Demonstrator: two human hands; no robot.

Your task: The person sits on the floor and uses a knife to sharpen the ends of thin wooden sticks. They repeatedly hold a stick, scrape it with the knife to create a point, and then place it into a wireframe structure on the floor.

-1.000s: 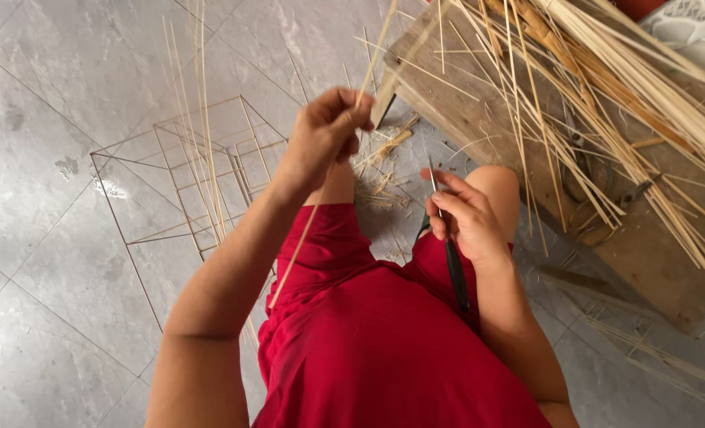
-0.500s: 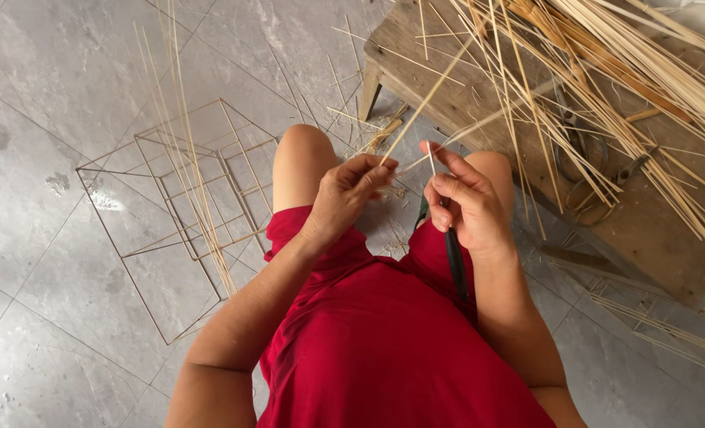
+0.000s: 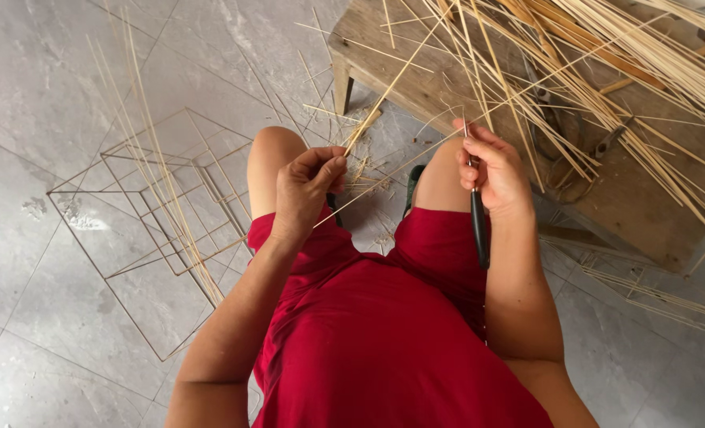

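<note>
Between left hand [image 3: 309,186] fingers, bamboo strip [image 3: 392,83]

Red clothing [image 3: 384,333], pale straw-yellow sticks [image 3: 606,47], grey mottled floor tiles [image 3: 43,71], weathered brown bench [image 3: 630,190], seemingly black-handled tool [image 3: 478,226]

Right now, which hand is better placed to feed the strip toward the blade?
Probably the left hand: it already pinches the thin bamboo strip. The right hand is occupied gripping the black-handled knife.

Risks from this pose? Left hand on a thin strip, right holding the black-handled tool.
1. The thin bamboo strip pinched by the left hand runs into the pile of strips on the wooden bench; pulling may snag or scatter them.
2. The tool in the right hand sits close to the bare knee.
</note>
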